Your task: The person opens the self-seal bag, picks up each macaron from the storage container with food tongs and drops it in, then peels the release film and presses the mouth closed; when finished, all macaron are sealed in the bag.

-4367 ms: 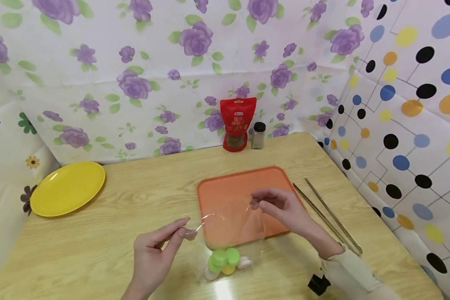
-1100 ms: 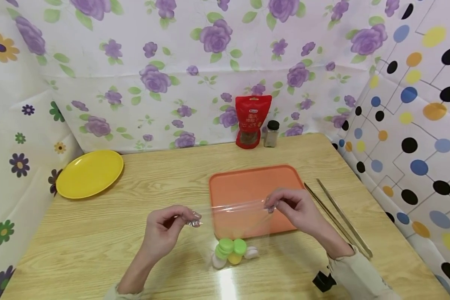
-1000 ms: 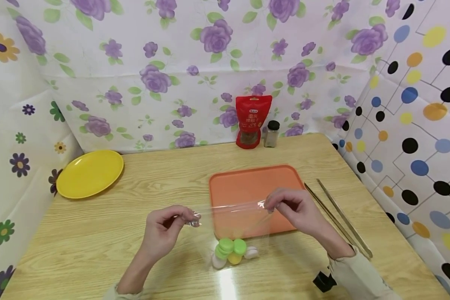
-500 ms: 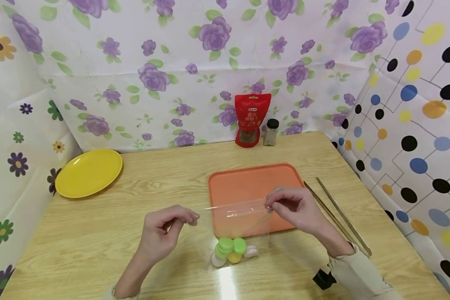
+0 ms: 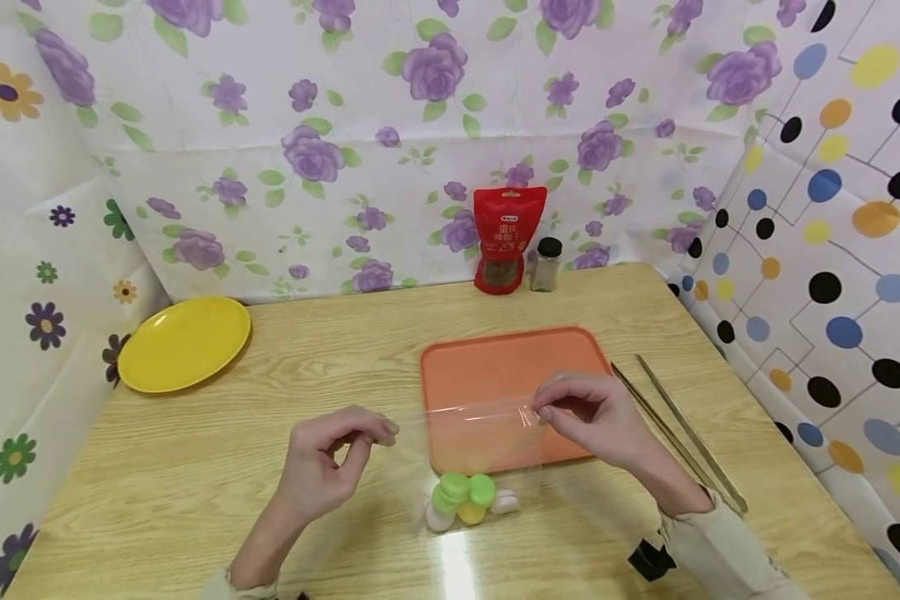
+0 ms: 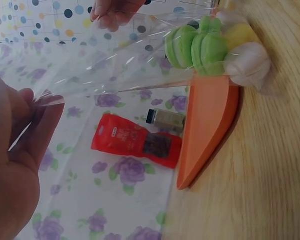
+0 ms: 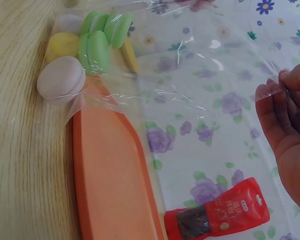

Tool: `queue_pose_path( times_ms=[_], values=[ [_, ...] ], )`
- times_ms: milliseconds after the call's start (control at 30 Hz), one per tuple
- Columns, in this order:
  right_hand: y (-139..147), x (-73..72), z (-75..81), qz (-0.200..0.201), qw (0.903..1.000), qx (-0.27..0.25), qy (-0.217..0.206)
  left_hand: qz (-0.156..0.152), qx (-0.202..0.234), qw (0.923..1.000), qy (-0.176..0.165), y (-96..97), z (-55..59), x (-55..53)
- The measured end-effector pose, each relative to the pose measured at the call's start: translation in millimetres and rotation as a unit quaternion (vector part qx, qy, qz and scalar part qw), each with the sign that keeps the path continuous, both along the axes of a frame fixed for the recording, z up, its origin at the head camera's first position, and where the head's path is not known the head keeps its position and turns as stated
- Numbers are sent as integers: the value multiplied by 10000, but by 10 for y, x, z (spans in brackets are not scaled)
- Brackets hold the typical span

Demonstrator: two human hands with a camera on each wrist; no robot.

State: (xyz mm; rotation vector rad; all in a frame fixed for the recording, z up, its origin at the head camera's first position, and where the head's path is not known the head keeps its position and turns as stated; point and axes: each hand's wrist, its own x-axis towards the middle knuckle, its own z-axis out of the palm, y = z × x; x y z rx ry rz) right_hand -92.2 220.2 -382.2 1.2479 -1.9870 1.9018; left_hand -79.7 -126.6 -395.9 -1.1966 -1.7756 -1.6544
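Observation:
A clear plastic bag (image 6: 134, 65) is stretched between my two hands. Its left top corner is pinched between thumb and fingers of my left hand (image 5: 330, 454); my right hand (image 5: 588, 417) pinches the other corner. At the bottom of the bag lie several macarons: green ones (image 5: 454, 486), a yellow one (image 5: 471, 512) and pale ones, such as the right-hand pale macaron (image 5: 505, 501). The bag's bottom sits at the wooden table, just in front of the orange tray (image 5: 510, 358), and its upper part overlaps the tray in the head view.
At the back stand a red pouch (image 5: 506, 233) and a small black-capped jar (image 5: 546, 265). A yellow plate (image 5: 185, 344) lies at far left. Metal tongs (image 5: 690, 433) lie right of the tray, near my right forearm. Patterned cloth walls (image 5: 390, 192) border the table.
Since the oldest frame, my hands have drawn the bag's top edge taut, and both now pinch its corners. Over the last second they hold nearly still, with slight finger shifts at the left corner.

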Motion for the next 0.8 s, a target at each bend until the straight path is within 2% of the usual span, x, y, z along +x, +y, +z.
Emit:
queue_pose_path(
  times_ms=[167, 300, 433, 633, 733, 800],
  values=[
    [11, 18, 13, -60, 10000, -1, 4, -170, 191, 9996, -117, 31, -31, -26],
    [-6, 40, 11, -413, 9988, 210, -162, -40, 215, 9995, -233, 47, -58, -23],
    [-22, 61, 5, -798, 9952, 476, -317, 139, 149, 9986, -478, 65, -38, 24],
    [24, 62, 27, -632, 9957, 459, -491, 154, 207, 9971, -715, 102, -15, 89],
    [44, 48, 84, -667, 9930, 966, -108, 156, 153, 9973, -697, 126, -3, 97],
    [6, 43, 170, -868, 9822, 1592, 487, 185, 55, 9974, -689, 140, 8, 104]
  ],
)
